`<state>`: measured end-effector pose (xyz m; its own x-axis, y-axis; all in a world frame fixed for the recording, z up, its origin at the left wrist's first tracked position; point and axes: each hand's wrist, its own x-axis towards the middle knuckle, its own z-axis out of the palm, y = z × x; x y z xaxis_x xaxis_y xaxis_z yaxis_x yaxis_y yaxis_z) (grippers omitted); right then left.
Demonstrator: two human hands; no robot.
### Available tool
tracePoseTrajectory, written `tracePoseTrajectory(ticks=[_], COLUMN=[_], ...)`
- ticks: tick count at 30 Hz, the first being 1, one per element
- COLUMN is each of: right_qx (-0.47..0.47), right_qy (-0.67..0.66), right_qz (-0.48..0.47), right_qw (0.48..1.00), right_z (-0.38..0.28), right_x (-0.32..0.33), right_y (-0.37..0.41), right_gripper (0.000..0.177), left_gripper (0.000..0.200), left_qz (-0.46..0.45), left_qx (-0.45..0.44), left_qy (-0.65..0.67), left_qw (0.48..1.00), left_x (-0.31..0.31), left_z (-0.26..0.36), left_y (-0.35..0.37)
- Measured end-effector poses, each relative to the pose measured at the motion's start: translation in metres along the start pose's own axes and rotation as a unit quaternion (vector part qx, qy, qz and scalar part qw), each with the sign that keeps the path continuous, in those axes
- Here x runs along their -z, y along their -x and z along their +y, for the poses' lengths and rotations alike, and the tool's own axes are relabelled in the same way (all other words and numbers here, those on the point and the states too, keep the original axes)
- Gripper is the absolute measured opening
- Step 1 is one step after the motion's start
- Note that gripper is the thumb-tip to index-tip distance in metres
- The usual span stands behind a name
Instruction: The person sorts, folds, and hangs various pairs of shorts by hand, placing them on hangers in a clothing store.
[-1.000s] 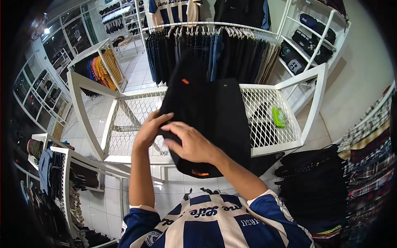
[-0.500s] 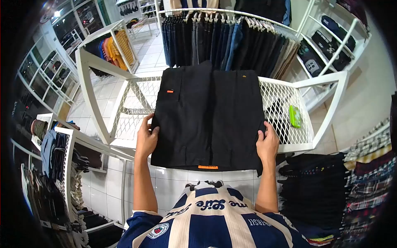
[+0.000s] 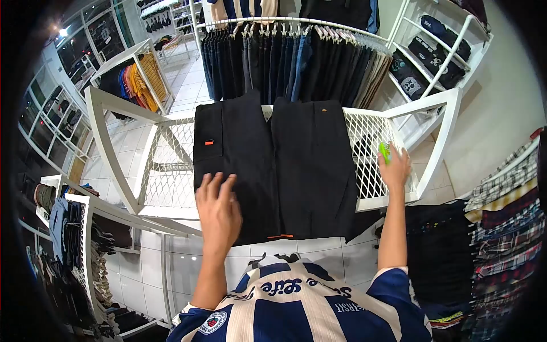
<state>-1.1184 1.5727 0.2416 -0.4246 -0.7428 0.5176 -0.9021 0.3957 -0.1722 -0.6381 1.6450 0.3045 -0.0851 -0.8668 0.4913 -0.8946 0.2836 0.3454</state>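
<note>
A pair of black cargo trousers (image 3: pixel 307 171) lies spread on the white mesh rack, with small orange tags on the pocket and at the near edge. Over the near left part of the trousers is my left hand (image 3: pixel 218 208), fingers apart and nothing in them. At the rack's right side, my right hand (image 3: pixel 397 168) has its fingers around a small bright green object (image 3: pixel 384 153), partly hidden by the hand.
The white mesh rack (image 3: pixel 162 191) has raised bars at both ends. Behind it hangs a row of jeans and trousers (image 3: pixel 256 62). Shelves with dark folded goods (image 3: pixel 436 60) stand at back right. Plaid shirts (image 3: pixel 507 216) hang at right, and clothes racks (image 3: pixel 71 222) line the left.
Both hands have let go of the trousers' sides. My right hand has reached right to the green object, and my left hand has moved over the trousers. The view has shifted slightly.
</note>
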Motion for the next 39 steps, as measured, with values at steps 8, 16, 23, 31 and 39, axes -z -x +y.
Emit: tracePoseTrajectory(ticks=[8,16,23,31,39], right_qx=[0.186,0.434,0.294,0.351,0.463], right_qy=[-0.268,-0.259,-0.319,-0.213,-0.381], right_qz=[-0.085,-0.167,-0.043,-0.122,-0.142], right_qw=[0.941,0.847,0.9,0.903,0.788], right_z=[-0.087,-0.18,-0.186,-0.165,-0.223], right_x=[0.041,0.003,-0.013,-0.069,-0.019], right_y=[0.022,0.008,-0.053,-0.094,-0.047], right_gripper=[0.058,0.045,0.051,0.053,0.049], left_gripper=[0.078,0.089,0.09,0.089,0.091], left_qz=[-0.124,-0.132,-0.126,-0.142,-0.155], left_qx=[-0.02,-0.01,-0.005,0.008,0.009], left_qy=[-0.014,-0.043,-0.03,-0.02,-0.026], left_qw=[0.992,0.99,0.992,0.99,0.987], left_x=[-0.059,-0.064,-0.063,-0.056,-0.055], left_z=[0.014,0.01,0.01,0.014,0.015], left_y=[0.011,0.011,0.01,0.012,0.012])
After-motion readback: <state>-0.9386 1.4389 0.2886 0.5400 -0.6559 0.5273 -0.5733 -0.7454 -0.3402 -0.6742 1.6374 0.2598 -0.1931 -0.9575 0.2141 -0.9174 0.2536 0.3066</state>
